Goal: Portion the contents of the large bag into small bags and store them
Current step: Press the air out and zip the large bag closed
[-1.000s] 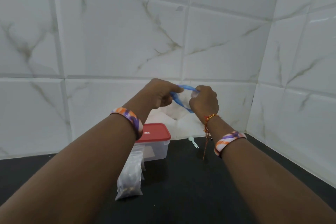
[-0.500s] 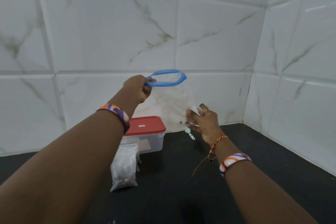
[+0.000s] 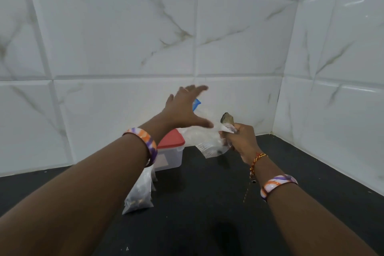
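Observation:
The large clear bag (image 3: 204, 131) with a blue zip edge hangs crumpled above the black counter near the back wall. My right hand (image 3: 239, 140) is shut on its lower corner, and a brownish lump pokes up above that fist. My left hand (image 3: 185, 108) hovers just left of the bag's blue top with its fingers spread, holding nothing. A small clear filled bag (image 3: 139, 193) lies on the counter under my left forearm. Behind it stands a clear plastic box with a red lid (image 3: 171, 141).
White marble-look tiled walls (image 3: 124, 37) meet in a corner at the back right. The black counter (image 3: 197, 214) stretches forward between my arms, with a few small specks on it.
My left hand has let go of the bag's blue top and spread open. The bag has sagged, and my right hand now grips it lower with the corner bunched up.

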A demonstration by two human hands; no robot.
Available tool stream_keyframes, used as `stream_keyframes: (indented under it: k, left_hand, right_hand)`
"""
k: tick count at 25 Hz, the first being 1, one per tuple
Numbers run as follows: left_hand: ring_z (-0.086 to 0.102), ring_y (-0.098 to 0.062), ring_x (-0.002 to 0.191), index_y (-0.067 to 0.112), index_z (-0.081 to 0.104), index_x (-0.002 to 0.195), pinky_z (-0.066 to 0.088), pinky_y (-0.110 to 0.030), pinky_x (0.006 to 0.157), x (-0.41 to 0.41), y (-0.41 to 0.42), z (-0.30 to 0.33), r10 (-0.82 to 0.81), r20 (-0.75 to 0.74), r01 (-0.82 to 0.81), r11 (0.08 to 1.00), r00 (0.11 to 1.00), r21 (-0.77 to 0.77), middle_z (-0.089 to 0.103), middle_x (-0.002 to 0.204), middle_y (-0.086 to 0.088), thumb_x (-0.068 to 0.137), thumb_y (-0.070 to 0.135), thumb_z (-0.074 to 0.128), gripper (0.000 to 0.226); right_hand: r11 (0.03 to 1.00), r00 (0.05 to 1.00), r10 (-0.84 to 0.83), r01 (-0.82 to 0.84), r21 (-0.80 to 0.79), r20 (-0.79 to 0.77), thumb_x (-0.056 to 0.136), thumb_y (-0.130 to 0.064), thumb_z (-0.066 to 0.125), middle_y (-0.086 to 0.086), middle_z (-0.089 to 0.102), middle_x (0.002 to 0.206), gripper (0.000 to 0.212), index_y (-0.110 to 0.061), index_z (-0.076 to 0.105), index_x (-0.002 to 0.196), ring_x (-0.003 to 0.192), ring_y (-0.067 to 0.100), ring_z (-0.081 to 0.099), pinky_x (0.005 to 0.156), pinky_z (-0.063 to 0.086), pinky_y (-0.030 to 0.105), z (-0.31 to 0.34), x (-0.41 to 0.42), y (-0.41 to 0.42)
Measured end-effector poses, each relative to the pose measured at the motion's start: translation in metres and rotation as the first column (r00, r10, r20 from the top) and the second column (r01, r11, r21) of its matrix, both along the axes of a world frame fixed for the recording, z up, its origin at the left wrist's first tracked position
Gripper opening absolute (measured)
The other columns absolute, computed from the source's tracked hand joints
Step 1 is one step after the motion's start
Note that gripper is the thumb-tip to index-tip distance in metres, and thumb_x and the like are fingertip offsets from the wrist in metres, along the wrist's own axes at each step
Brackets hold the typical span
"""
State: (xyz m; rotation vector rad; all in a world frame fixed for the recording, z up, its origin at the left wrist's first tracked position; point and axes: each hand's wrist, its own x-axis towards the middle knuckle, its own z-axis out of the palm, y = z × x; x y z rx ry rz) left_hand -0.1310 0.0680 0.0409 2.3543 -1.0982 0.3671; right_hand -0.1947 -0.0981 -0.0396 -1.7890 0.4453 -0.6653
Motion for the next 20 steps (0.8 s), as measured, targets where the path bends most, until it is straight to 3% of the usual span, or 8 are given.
stream_keyframes:
  k: [2,4,7,10,13,15,17,20]
  left_hand:
    - [0.048,-0.021,0.123,0.028,0.057,0.123,0.033,-0.041,0.107,0.004,-0.004,0.005,0.042,0.104,-0.064,0.975,0.994,0.215,0.057,0.125,0.001,0.07,0.035,0.077,0.057]
    - [0.061,-0.018,0.092,0.017,0.07,0.1,0.049,-0.031,0.082,0.009,0.0,0.014,0.047,0.041,-0.054,0.979,0.998,0.195,0.062,0.088,0.002,0.071,0.022,0.076,0.031]
    - [0.059,-0.007,0.057,0.004,0.072,0.089,0.05,-0.019,0.056,0.013,0.01,0.024,0.005,-0.091,-0.002,0.999,0.996,0.037,0.059,0.063,0.003,0.071,0.011,0.077,0.021]
    - [0.064,-0.009,0.044,-0.003,0.068,0.083,0.058,-0.023,0.052,0.01,0.02,0.032,-0.103,-0.342,0.002,0.959,0.934,-0.283,0.065,0.066,-0.012,0.072,0.002,0.076,0.015]
    - [0.064,-0.01,0.045,0.004,0.066,0.08,0.057,-0.023,0.051,0.014,0.022,0.031,-0.083,-0.372,-0.114,0.871,0.924,-0.478,0.065,0.075,-0.018,0.072,0.011,0.079,0.017]
    - [0.064,-0.016,0.063,0.006,0.061,0.1,0.053,-0.025,0.052,0.014,0.021,0.024,-0.02,-0.431,-0.184,0.885,0.902,-0.427,0.063,0.088,-0.014,0.071,0.028,0.08,0.041]
    - [0.062,-0.017,0.07,0.006,0.053,0.108,0.049,-0.024,0.05,0.009,0.018,0.008,0.085,-0.472,-0.175,0.973,0.877,-0.15,0.057,0.093,-0.009,0.071,0.037,0.078,0.055]
    - [0.063,-0.007,0.042,0.001,0.055,0.094,0.047,-0.016,0.038,0.006,0.02,-0.003,-0.022,-0.582,-0.156,0.955,0.813,-0.253,0.063,0.085,-0.013,0.079,0.013,0.073,0.026]
  right_hand:
    - [0.996,1.0,0.028,-0.028,-0.081,0.01,0.081,-0.013,0.069,0.007,0.064,0.081,0.012,-0.008,0.069,0.092,0.077,0.022,0.062,0.062,0.051,0.025,0.001,0.0,-0.002]
    - [0.992,0.999,0.036,-0.037,-0.12,-0.012,0.079,-0.014,0.071,0.011,0.065,0.087,0.02,-0.002,0.069,0.095,0.081,0.023,0.06,0.07,0.054,0.032,-0.004,-0.004,-0.011]
    - [0.994,0.996,0.092,-0.093,-0.06,-0.019,0.078,-0.012,0.072,0.015,0.056,0.072,0.025,0.011,0.066,0.087,0.06,0.018,0.048,0.049,0.043,0.022,-0.018,-0.013,-0.024]
    - [0.978,0.978,0.204,-0.202,0.052,-0.041,0.079,-0.016,0.072,0.008,0.059,0.067,0.014,-0.004,0.067,0.079,0.055,0.014,0.049,0.045,0.041,0.017,-0.022,-0.018,-0.023]
    - [0.938,0.955,0.297,-0.294,0.185,0.012,0.081,-0.016,0.068,0.007,0.067,0.081,0.015,-0.003,0.067,0.089,0.073,0.018,0.063,0.063,0.055,0.025,-0.021,-0.018,-0.025]
    - [0.917,0.963,0.259,-0.271,0.293,0.078,0.083,-0.017,0.066,0.008,0.066,0.09,0.017,-0.005,0.065,0.094,0.09,0.028,0.062,0.082,0.052,0.043,-0.022,-0.016,-0.028]
    - [0.896,0.97,0.202,-0.237,0.376,0.132,0.083,-0.018,0.065,0.005,0.065,0.093,0.012,-0.011,0.063,0.093,0.094,0.028,0.06,0.086,0.05,0.049,-0.021,-0.014,-0.028]
    - [0.815,0.928,0.225,-0.347,0.464,0.298,0.07,-0.026,0.074,0.005,0.069,0.096,0.033,-0.013,0.064,0.099,0.09,0.026,0.066,0.07,0.056,0.039,-0.023,-0.015,-0.033]
